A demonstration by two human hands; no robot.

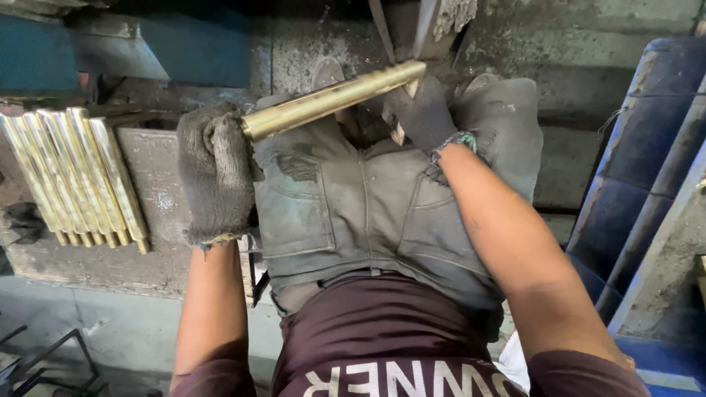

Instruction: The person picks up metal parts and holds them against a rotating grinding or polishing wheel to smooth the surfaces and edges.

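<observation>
A long brass bar [334, 99] lies slanted above my lap, its right end higher. My left hand [215, 173], in a dark knitted glove, grips its lower left end. My right hand [421, 110], also gloved, holds the bar near its upper right end, with a small pale stick under the fingers. My grey trousers [368, 213] fill the middle of the view below the bar.
Several similar brass bars [73, 173] lie side by side on a worn wooden block [158, 191] at my left. A blue crate [647, 169] stands at the right. Dirty concrete and metal machine parts [412, 29] are beyond my knees.
</observation>
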